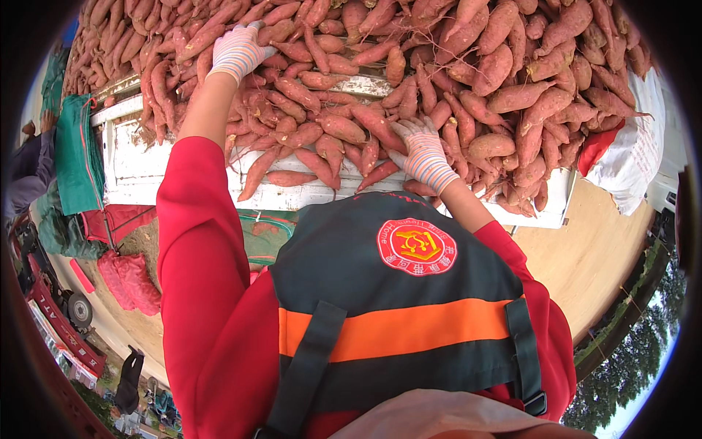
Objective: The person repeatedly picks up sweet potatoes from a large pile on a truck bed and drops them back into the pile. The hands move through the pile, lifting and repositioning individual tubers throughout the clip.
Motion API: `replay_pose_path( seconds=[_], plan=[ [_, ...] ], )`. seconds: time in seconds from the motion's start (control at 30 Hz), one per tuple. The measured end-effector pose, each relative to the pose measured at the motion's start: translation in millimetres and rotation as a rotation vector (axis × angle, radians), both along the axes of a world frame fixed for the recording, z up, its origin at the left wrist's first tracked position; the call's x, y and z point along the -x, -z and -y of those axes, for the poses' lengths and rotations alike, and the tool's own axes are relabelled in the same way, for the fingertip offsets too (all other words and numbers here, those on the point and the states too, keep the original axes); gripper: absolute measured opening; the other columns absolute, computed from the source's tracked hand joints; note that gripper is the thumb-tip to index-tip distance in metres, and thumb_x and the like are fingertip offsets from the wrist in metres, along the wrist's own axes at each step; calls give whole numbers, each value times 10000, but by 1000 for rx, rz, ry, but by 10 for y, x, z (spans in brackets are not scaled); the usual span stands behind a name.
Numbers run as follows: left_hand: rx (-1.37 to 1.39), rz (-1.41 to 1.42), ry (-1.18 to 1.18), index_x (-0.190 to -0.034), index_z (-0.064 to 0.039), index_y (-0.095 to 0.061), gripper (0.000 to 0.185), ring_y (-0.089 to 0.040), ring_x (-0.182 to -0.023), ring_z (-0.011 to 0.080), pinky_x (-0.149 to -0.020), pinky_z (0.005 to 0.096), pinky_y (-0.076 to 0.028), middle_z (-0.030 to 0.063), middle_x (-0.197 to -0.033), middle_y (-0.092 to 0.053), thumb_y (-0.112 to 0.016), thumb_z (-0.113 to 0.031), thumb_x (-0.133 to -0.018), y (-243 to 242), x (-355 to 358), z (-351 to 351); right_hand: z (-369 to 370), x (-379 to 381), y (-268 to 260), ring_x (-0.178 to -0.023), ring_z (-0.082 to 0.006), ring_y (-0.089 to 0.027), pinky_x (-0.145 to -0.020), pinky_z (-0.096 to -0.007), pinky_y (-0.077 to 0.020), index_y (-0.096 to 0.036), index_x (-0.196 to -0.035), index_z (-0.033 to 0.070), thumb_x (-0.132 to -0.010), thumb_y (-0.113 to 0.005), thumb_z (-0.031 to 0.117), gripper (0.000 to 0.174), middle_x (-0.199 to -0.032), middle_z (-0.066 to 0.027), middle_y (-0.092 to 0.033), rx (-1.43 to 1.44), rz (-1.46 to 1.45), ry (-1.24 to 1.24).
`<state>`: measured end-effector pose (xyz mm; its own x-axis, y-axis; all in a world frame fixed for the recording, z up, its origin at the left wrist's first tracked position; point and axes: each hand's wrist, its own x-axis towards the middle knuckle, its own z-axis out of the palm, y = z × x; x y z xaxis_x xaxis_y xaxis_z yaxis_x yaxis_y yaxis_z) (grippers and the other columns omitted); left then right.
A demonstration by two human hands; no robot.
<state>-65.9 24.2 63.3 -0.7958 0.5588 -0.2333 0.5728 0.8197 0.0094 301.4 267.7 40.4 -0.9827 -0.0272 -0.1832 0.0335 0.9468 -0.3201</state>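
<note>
A large heap of reddish sweet potatoes spreads over a worn white metal panel in front of me. My left hand, in a striped knit glove, reaches into the far left of the heap. One sweet potato lies at its thumb and fingers; whether it is gripped I cannot tell. Nearer to me and on the right, my right hand wears a matching glove. Its thumb and fingers sit around the end of a plump sweet potato. Thin roots trail across the pile.
At the right edge hangs a white woven sack bearing print. A green sheet hangs at left, beside another person's sleeve. Filled red mesh bags lie on the ground. Farther off are a red vehicle and a standing person.
</note>
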Motion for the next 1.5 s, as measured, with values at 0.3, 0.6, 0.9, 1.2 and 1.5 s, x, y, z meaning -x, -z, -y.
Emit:
replay_pose_path(
  seconds=[0.3,0.6,0.9,1.2,1.5],
  plan=[
    [-1354,891,-770,-1468,30,-486,711,-633,-1178,296,-957,407,-553,197,-1335,-603,-768,-326,-921,73,-639,524,253,728,354,-1162,-416,-658,-1008,-486,-494,-500,-1452,10,-877,-707,378,713,-1235,-251,-689,645,278,520],
    [-1706,1137,-952,-1446,-47,-500,669,-535,-1304,314,-1093,528,-476,123,-1388,-575,-769,-375,-928,190,-1418,1132,763,970,377,-1282,-442,-582,-1087,-443,-474,-247,-1611,40,-799,-786,386,1035,-1448,-296,-523,405,301,175],
    [-1957,1417,-830,-1451,-50,-471,688,-517,-1317,308,-1128,464,-431,136,-1439,-519,-775,-326,-899,-125,-1953,1011,712,1015,452,-1227,-330,-629,-1021,-364,-513,-352,-1587,49,-809,-810,216,918,-1383,-211,-611,1050,429,476],
    [-1950,1208,-827,-1480,-22,-413,760,-565,-1297,352,-1137,494,-430,166,-1376,-590,-786,-320,-888,38,-1715,1290,735,1845,-63,-1335,-305,-557,-1091,-383,-462,-453,-1546,77,-876,-769,358,793,-1447,-192,-579,1239,174,307],
    [-2007,876,-1026,-1406,-20,-475,747,-595,-1188,307,-1127,494,-435,127,-1253,-607,-858,-268,-815,-127,-2768,2621,875,743,529,-1443,-460,-419,-1207,-456,-359,-433,-1562,169,-815,-769,449,865,-1646,-255,-293,221,233,-128]
  ],
)
